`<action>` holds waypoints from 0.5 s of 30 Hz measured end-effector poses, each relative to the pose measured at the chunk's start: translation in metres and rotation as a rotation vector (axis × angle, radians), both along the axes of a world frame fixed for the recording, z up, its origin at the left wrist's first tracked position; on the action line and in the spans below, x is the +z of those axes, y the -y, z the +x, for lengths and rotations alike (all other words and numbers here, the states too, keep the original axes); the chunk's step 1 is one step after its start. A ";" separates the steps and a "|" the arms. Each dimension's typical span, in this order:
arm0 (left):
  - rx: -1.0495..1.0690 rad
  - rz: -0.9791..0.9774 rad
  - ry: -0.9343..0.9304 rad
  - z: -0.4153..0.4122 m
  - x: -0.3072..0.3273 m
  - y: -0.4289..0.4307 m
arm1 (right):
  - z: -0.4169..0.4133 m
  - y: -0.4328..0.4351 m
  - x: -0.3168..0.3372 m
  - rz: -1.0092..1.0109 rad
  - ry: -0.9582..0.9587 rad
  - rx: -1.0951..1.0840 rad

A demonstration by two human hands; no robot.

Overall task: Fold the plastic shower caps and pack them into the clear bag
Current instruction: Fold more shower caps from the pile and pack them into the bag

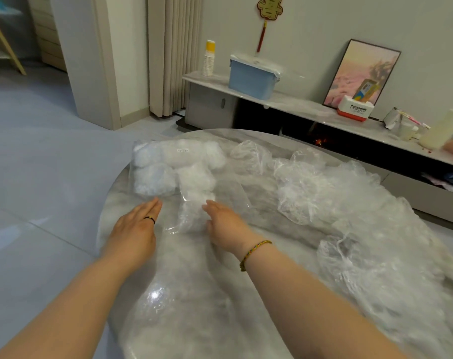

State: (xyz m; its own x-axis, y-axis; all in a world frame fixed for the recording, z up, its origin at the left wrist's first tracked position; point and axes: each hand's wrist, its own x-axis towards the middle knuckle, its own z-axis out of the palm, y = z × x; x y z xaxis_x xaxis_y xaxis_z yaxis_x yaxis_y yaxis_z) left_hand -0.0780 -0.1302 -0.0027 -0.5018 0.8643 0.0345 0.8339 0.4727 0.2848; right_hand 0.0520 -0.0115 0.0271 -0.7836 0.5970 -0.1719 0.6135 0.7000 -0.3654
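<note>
Here, shower cap (191, 216) between left grip (137, 225), right grip (226, 225).

Blurry shower caps (380, 288) at right edge

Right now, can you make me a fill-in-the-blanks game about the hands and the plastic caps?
The left hand wears a dark ____ on one finger.
The right hand has a braided ____ at its wrist.
The loose shower caps lie to the ____ of the clear bag.
The storage box on the shelf is coloured ____.
Missing words: ring, bracelet, right, blue.
</note>
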 end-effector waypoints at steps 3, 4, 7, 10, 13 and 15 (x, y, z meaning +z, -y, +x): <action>-0.015 0.036 0.008 0.000 0.000 0.003 | -0.014 -0.002 -0.002 -0.204 -0.120 -0.152; -0.014 0.049 0.007 -0.002 -0.001 0.003 | -0.019 -0.003 -0.003 -0.238 -0.101 -0.184; 0.011 0.061 -0.005 -0.009 -0.004 0.002 | -0.032 -0.004 -0.005 -0.203 -0.160 -0.262; 0.055 0.104 0.024 -0.011 -0.005 -0.003 | -0.039 -0.012 -0.009 -0.173 -0.305 -0.445; 0.054 0.181 0.115 -0.008 -0.003 -0.008 | -0.046 -0.020 -0.015 -0.141 -0.274 -0.525; 0.030 0.179 0.124 -0.007 -0.003 -0.009 | -0.053 -0.024 -0.017 -0.146 -0.218 -0.566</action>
State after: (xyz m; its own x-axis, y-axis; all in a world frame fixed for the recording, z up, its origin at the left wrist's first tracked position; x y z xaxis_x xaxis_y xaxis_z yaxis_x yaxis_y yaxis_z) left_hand -0.0849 -0.1207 -0.0056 -0.5372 0.8345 0.1222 0.7735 0.4297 0.4658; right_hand -0.0008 0.0122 0.0104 -0.3789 0.9124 -0.1551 0.7752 0.2214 -0.5917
